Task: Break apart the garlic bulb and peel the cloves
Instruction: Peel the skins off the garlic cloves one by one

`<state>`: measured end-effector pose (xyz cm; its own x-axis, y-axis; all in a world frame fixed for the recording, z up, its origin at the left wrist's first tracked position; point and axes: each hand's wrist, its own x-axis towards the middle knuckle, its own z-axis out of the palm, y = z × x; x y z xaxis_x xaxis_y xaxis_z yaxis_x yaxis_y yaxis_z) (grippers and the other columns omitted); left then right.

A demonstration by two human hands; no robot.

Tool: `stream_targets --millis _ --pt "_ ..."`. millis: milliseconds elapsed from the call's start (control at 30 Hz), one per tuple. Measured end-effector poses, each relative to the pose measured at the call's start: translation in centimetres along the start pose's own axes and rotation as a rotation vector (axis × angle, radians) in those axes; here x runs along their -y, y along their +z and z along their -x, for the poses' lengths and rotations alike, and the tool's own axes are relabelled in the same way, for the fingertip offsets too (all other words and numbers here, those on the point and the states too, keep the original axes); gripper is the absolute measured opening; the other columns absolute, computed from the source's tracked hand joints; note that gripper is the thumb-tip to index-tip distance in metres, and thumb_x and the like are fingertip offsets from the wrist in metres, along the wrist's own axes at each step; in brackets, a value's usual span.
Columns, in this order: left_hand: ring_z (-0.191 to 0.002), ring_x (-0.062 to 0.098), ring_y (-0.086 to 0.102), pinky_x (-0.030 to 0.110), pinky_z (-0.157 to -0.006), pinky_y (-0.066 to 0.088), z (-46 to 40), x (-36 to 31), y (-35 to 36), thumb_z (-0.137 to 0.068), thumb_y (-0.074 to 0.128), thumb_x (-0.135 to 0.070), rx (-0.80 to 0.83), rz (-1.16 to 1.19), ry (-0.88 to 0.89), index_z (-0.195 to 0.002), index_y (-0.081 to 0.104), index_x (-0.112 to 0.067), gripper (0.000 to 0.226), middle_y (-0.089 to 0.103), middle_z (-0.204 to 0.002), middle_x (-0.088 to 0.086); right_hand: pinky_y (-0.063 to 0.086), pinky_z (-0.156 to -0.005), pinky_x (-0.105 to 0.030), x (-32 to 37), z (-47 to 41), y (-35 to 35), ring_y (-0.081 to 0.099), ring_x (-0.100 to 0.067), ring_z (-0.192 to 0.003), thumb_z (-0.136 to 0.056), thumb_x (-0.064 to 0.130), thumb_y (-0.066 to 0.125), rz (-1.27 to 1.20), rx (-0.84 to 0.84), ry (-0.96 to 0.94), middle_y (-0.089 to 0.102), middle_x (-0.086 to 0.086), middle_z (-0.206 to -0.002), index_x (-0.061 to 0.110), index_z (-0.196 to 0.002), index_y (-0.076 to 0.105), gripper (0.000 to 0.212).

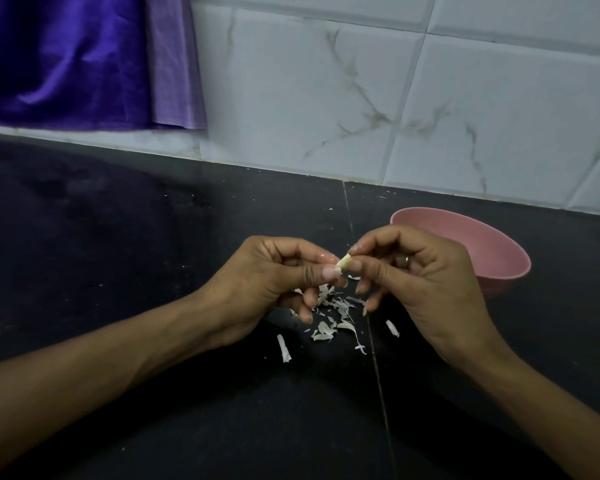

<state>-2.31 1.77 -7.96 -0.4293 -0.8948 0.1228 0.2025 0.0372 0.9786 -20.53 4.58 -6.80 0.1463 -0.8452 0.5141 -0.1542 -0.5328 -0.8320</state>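
Note:
A small pale garlic clove (344, 262) is held above the black counter between both hands. My left hand (284, 278) pinches one end with thumb and forefinger. My right hand (413, 275) pinches the other end with its fingertips. Most of the clove is hidden by the fingers. Below the hands lies a heap of white garlic skins (333, 313). No whole bulb is in sight.
A pink bowl (492, 247) stands behind my right hand, its inside hidden from here. Loose skin strips (284, 348) lie on the black counter (118, 254). A white tiled wall rises at the back. Purple cloth (84, 57) hangs at the top left.

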Motion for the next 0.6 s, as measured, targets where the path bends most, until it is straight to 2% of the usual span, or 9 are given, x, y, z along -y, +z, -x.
stream_targets --millis 100,267,600 --pt "-0.044 0.011 0.052 0.023 -0.042 0.047 0.08 -0.04 0.03 -0.065 0.073 -0.009 -0.009 0.018 -0.021 -0.079 0.072 -0.002 0.016 0.071 -0.074 0.013 0.054 -0.046 -0.027 -0.06 0.12 0.1 0.063 -0.017 -0.055 -0.074 0.014 0.074 0.002 -0.017 -0.02 0.07 -0.008 -0.074 0.013 -0.081 0.07 0.008" --pt "-0.043 0.01 0.052 0.022 -0.041 0.048 0.08 -0.16 0.4 -0.061 0.073 -0.009 -0.037 0.07 -0.054 -0.073 0.074 -0.006 0.012 0.071 -0.074 0.014 0.053 -0.046 -0.026 -0.11 0.23 0.29 0.063 -0.018 -0.054 -0.075 0.013 0.074 0.001 -0.057 -0.057 0.069 -0.006 -0.074 0.014 -0.082 0.07 0.009" --pt "-0.043 0.011 0.051 0.022 -0.042 0.048 0.34 0.0 0.66 -0.065 0.072 -0.006 -0.041 0.09 -0.075 -0.076 0.071 -0.002 0.012 0.07 -0.073 0.014 0.052 -0.045 -0.026 -0.64 0.34 0.32 0.06 -0.015 -0.051 -0.079 0.012 0.073 0.042 -0.036 -0.103 0.067 0.001 -0.071 0.017 -0.081 0.07 0.006"
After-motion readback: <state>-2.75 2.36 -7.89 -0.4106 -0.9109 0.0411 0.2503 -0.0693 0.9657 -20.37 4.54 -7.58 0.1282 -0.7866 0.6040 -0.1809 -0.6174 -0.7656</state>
